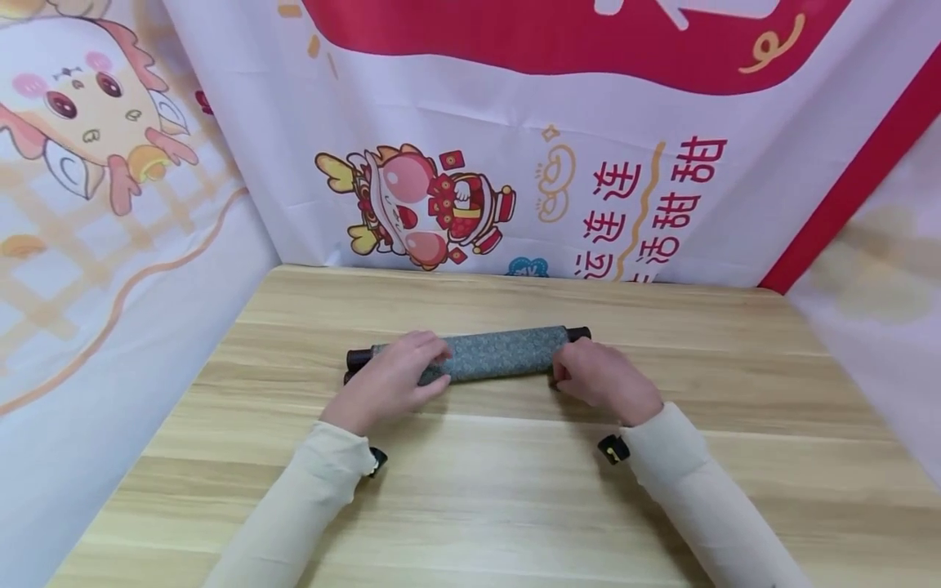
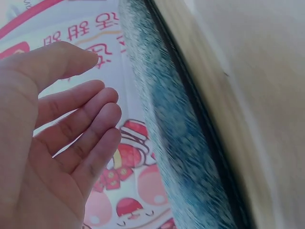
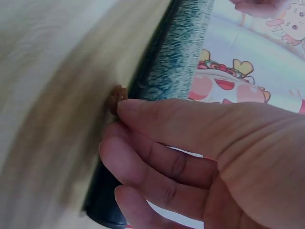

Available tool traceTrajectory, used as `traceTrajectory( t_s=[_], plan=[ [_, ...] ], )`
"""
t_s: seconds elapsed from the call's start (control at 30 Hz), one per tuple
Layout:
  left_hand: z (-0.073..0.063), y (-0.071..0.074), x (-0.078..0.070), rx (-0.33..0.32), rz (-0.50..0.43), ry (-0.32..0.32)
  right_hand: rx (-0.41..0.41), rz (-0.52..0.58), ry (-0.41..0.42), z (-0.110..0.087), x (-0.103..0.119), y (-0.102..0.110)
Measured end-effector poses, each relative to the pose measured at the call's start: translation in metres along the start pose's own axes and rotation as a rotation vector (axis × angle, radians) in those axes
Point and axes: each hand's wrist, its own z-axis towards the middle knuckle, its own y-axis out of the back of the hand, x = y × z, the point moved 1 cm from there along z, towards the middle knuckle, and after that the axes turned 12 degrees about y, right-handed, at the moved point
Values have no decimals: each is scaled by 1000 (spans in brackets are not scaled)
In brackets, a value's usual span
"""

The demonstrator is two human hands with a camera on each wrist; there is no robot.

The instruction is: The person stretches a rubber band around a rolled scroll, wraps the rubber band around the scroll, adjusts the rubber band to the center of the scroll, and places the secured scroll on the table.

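A rolled scroll (image 1: 507, 353) lies crosswise on the table, covered in blue-green patterned fabric, with dark roller ends (image 1: 359, 358) poking out. Over its left part is my left hand (image 1: 393, 376); in the left wrist view the fingers are loosely bent, and nothing is held between them and the thumb. At the right end, my right hand (image 1: 599, 376) pinches a small brown piece (image 3: 119, 93) between thumb and index finger, right beside the scroll's near edge. What the piece is I cannot tell. The other right fingers curl by the dark roller (image 3: 107, 205).
The wood-grain table (image 1: 485, 506) reaches back to a printed cloth (image 1: 485, 106) with cartoon figures and red characters. A second printed cloth (image 1: 88, 245) hangs along the left side. Small black devices (image 1: 613, 448) sit at both wrists.
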Motion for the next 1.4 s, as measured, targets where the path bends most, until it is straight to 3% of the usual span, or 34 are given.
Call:
traceTrajectory(
  t_s=[0.23,0.53,0.77,0.9,1.2,1.4],
  plan=[
    [11,-3,-18,20,-13,-33,4,-7,-7,2,10,11],
    [33,-9,-44,59,-40,-87,-58,34,74,0,26,25],
    [48,-17,-60,111,-70,-107,-91,52,74,-3,38,30],
    [49,-21,-64,106,-79,-104,-137,72,109,-6,43,32],
    [48,-30,-66,81,-101,-156,-276,78,298,-11,43,26],
    [49,-31,-66,84,-97,-156,-287,67,306,-13,43,22]
  ],
)
